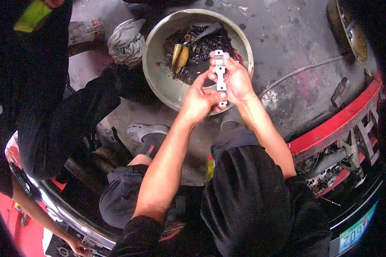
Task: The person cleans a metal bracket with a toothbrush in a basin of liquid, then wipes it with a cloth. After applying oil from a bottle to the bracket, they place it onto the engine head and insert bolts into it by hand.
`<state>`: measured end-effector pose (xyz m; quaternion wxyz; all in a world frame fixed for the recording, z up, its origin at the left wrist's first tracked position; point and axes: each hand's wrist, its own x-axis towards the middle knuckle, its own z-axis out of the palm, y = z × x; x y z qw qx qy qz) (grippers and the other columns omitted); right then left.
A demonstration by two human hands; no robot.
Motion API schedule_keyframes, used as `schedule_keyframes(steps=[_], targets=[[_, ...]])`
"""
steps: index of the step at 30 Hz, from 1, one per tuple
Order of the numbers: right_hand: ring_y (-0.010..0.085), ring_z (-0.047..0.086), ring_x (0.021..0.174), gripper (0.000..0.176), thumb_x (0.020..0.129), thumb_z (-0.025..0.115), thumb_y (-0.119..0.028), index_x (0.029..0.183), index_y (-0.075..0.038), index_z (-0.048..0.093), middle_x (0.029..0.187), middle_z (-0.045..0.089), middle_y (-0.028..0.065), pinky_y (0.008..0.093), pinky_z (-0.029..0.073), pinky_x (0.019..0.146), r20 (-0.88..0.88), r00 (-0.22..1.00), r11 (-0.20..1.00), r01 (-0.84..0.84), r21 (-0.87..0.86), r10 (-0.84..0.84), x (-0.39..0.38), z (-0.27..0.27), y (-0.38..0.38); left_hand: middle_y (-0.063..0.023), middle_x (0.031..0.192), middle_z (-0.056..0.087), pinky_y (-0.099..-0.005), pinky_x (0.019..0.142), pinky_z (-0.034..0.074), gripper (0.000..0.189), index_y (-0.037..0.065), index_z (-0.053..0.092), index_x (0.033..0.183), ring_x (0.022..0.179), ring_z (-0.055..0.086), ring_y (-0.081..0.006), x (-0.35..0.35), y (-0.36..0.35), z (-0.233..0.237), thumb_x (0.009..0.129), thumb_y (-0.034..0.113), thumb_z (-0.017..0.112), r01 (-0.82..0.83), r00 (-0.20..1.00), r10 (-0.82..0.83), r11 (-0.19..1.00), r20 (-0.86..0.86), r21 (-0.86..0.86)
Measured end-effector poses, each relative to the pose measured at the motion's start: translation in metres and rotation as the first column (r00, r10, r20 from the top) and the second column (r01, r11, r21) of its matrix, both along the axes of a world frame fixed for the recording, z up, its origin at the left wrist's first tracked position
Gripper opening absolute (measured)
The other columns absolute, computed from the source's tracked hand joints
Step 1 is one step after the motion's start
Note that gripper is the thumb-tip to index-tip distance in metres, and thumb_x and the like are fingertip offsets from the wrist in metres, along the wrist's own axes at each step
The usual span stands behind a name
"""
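Concrete floor (283, 43), grey with dark stains and a faint pink patch on the right. Round basin (152, 81) sits on it, ahead of the person. Silver metal bar (220, 73) is up in both hands, over the near right part of the basin, long axis running away from the body. Stepped outline, several holes along its face. Left hand (197, 102): grip closed on the near end, thumb on top. Right hand (236, 81): grip closed around the far part from the right side, fingertips showing past its left edge. Inside the basin: dark coil springs (199, 31), a flat dark blade-like piece (208, 32) and a yellowish object (181, 58), can't tell exactly what. Grey rag (126, 42) just beside the basin on the left, wood block (85, 35) beyond it. Grey hose (287, 77) curves over the floor to the right, near a red bumper (339, 122). Round metal pan (357, 40) at upper right. Another person in dark clothes (30, 85) on the left; a separate bare hand (79, 247) shows at lower left.
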<state>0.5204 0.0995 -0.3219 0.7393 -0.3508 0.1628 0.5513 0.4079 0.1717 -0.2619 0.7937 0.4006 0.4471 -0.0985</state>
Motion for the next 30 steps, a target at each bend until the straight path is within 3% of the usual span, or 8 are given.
schedule_keyframes(steps=[3,6,10,14,18,23,26,30], targets=[[0.0130,0.055,0.063,0.036,0.102,0.044,-0.033,0.115,-0.003,0.059,0.082,0.060,0.0043,0.0271,0.049,0.054,-0.017,0.999,0.998,-0.039,0.044,0.040,0.001,0.014,0.011,-0.0125,0.082,0.067,-0.0310,0.047,0.054,0.044,0.005,0.047,0.118,0.058,0.066,-0.0228,-0.003,0.003,-0.006,0.082,0.008,0.073,-0.156,0.988,0.148,0.946,-0.049,-0.284],[0.0125,0.052,0.056,0.036,0.102,0.045,-0.035,0.114,-0.005,0.060,0.076,0.059,0.0050,0.0264,0.047,0.050,-0.044,0.994,0.995,-0.095,0.043,0.096,0.006,0.016,0.014,-0.0126,0.081,0.067,-0.0314,0.047,0.054,0.042,0.003,0.047,0.118,0.058,0.066,-0.0220,-0.001,0.004,-0.012,0.084,0.006,0.071,-0.077,0.997,0.071,0.983,-0.044,-0.168],[0.0132,0.051,0.067,0.041,0.101,0.045,-0.035,0.121,0.000,0.055,0.092,0.056,0.0041,0.0256,0.045,0.054,-0.004,0.997,0.996,-0.078,0.043,0.078,0.002,0.004,0.006,-0.0192,0.092,0.067,-0.0340,0.058,0.058,0.038,-0.001,0.048,0.119,0.066,0.069,-0.0263,-0.005,0.024,0.003,0.085,0.002,0.065,0.033,0.999,-0.024,0.965,0.036,-0.260],[0.0133,0.051,0.069,0.044,0.101,0.045,-0.036,0.122,0.002,0.054,0.094,0.057,0.0048,0.0268,0.044,0.054,0.049,0.999,0.999,-0.023,0.030,0.022,0.006,0.003,0.006,-0.0185,0.094,0.066,-0.0367,0.074,0.059,0.043,-0.002,0.043,0.124,0.079,0.069,-0.0285,-0.018,0.017,0.015,0.086,-0.001,0.062,-0.289,0.950,0.312,0.866,-0.011,-0.409],[0.0139,0.052,0.069,0.042,0.101,0.046,-0.033,0.122,0.002,0.054,0.093,0.057,0.0059,0.0267,0.044,0.055,0.007,1.000,1.000,-0.027,0.012,0.027,0.000,0.002,0.007,-0.0172,0.093,0.065,-0.0376,0.074,0.060,0.035,-0.003,0.046,0.119,0.079,0.068,-0.0278,-0.007,-0.019,-0.001,0.087,-0.002,0.060,0.056,0.998,-0.066,0.927,0.014,0.370],[0.0149,0.059,0.073,0.040,0.101,0.046,-0.036,0.122,-0.004,0.056,0.088,0.062,0.0058,0.0289,0.051,0.063,-0.066,0.998,0.989,0.010,0.151,0.001,0.008,0.002,-0.003,-0.0122,0.082,0.064,-0.0352,0.059,0.060,0.023,-0.003,0.050,0.109,0.065,0.067,-0.0222,-0.015,-0.007,-0.012,0.091,0.006,0.061,-0.223,0.969,0.236,0.963,0.073,-0.150],[0.0190,0.063,0.078,0.041,0.101,0.045,-0.037,0.124,-0.004,0.054,0.097,0.064,0.0104,0.0314,0.054,0.068,-0.018,1.000,1.000,0.011,0.017,-0.010,-0.001,-0.002,-0.002,-0.0143,0.084,0.066,-0.0340,0.056,0.057,0.022,-0.002,0.051,0.110,0.064,0.066,-0.0221,-0.005,-0.008,-0.009,0.092,0.007,0.060,-0.163,0.987,0.163,0.985,-0.005,-0.055],[0.0215,0.066,0.079,0.043,0.103,0.040,-0.037,0.128,-0.004,0.050,0.101,0.066,0.0134,0.0329,0.055,0.071,-0.022,0.989,0.984,-0.141,0.109,0.144,0.001,0.018,-0.012,-0.0071,0.077,0.066,-0.0273,0.049,0.051,0.013,0.002,0.060,0.094,0.058,0.062,-0.0129,0.017,-0.007,0.013,0.089,0.012,0.067,0.224,0.973,-0.206,0.949,-0.103,0.223]])
